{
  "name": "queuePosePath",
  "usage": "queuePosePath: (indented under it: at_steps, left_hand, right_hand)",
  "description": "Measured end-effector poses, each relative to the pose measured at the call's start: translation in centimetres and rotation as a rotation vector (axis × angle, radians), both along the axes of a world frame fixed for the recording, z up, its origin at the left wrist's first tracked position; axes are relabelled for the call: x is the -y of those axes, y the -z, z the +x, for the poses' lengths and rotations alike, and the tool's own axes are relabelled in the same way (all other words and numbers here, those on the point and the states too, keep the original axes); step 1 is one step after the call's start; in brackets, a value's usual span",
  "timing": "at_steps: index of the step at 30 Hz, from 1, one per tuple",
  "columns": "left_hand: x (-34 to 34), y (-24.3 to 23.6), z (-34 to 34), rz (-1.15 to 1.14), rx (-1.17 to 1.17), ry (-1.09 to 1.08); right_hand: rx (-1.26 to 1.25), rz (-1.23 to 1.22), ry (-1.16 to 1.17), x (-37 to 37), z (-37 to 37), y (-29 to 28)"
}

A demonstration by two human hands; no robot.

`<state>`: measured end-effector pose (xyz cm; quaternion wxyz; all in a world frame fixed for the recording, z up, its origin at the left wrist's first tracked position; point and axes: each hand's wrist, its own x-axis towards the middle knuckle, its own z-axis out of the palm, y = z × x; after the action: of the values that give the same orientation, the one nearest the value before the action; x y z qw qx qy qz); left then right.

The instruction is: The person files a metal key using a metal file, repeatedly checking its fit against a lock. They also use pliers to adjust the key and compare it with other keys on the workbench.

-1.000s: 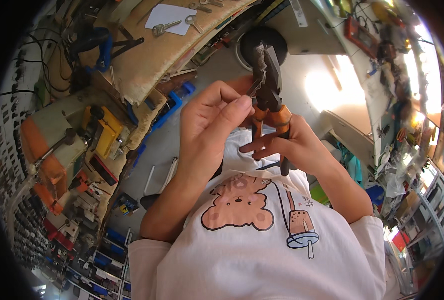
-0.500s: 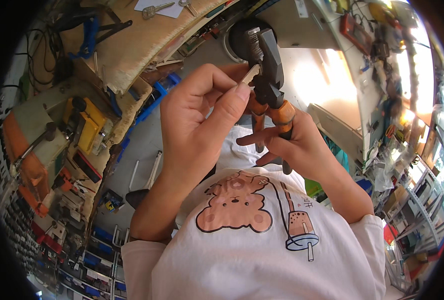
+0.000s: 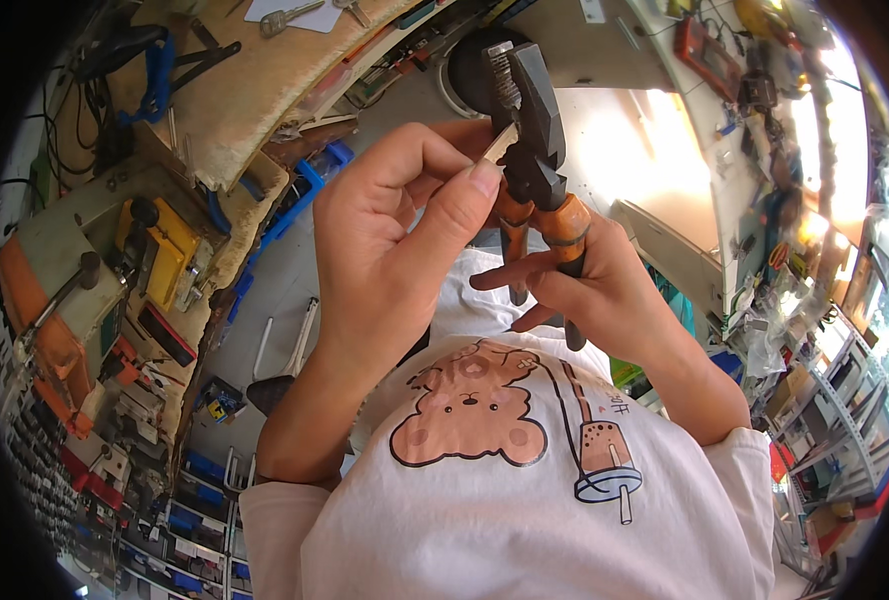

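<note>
In front of my chest, my right hand [image 3: 590, 285] is wrapped round the handles of combination pliers [image 3: 540, 130] with dark jaws and orange-and-black grips. The pliers point up and away from me. Their jaws stand apart, and the toothed face of one shows. My left hand [image 3: 395, 230] pinches a thin, flat, pale metal piece [image 3: 502, 145] between thumb and forefinger. Its upper end reaches into the opening between the jaws, near the pivot. Whether it touches the metal there I cannot tell, and my fingers hide its lower end.
A worn wooden bench [image 3: 265, 90] at far left bears keys [image 3: 292, 18] and a blue-handled tool [image 3: 155, 85]. Nearer on the left stands a machine with a yellow part [image 3: 170, 255]. Cluttered shelves [image 3: 815, 400] line the right, and a round dark stool [image 3: 480, 70] is beyond my hands.
The view has shifted slightly, so the bench lies a little further left and up. Both hands keep their grips, and the metal piece stays by the pliers' jaws.
</note>
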<state>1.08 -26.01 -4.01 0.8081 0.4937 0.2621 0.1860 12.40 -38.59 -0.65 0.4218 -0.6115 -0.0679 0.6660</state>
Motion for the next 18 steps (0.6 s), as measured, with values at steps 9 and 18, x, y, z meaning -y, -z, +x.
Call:
queuePosePath:
  at_steps: [9,18]
  left_hand:
    - [-0.3,-0.3,0.4,0.088,-0.081,0.019]
    - [0.1,0.5,-0.3,-0.028,-0.073,0.025]
  right_hand:
    - [0.038,-0.034,0.010,-0.2,0.2,0.2]
    - [0.252,0.019,-0.070,0.5,0.0,2.0]
